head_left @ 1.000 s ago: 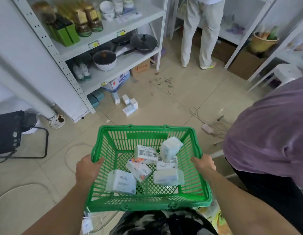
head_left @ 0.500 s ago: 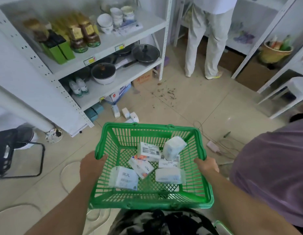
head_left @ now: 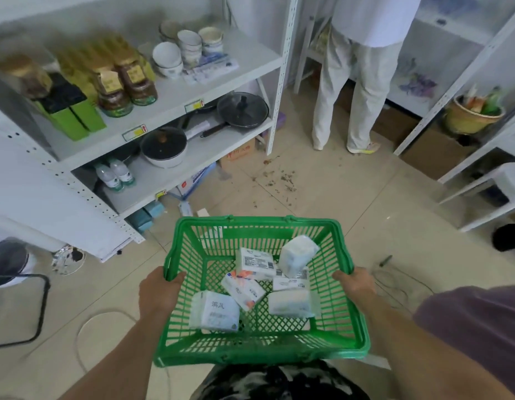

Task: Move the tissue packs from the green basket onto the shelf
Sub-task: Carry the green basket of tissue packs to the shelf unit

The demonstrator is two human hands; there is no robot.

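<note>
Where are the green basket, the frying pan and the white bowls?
green basket (head_left: 259, 352), head view, near rim.
frying pan (head_left: 242, 110), head view, dark lid.
white bowls (head_left: 167, 57), head view, front bowl's side.

Open floor (head_left: 322, 197) ahead; jars (head_left: 126, 88) and pans (head_left: 242, 111) crowding shelf (head_left: 175, 96).

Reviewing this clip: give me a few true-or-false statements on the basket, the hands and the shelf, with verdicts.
1. Both hands grip the green plastic basket by its side rims: left hand, right hand. True.
2. The basket is empty. False: several white tissue packs lie in it.
3. Two lidded pans sit on the white metal shelf. True.
4. The basket rests on the shelf. False: it is held above the floor.
</note>
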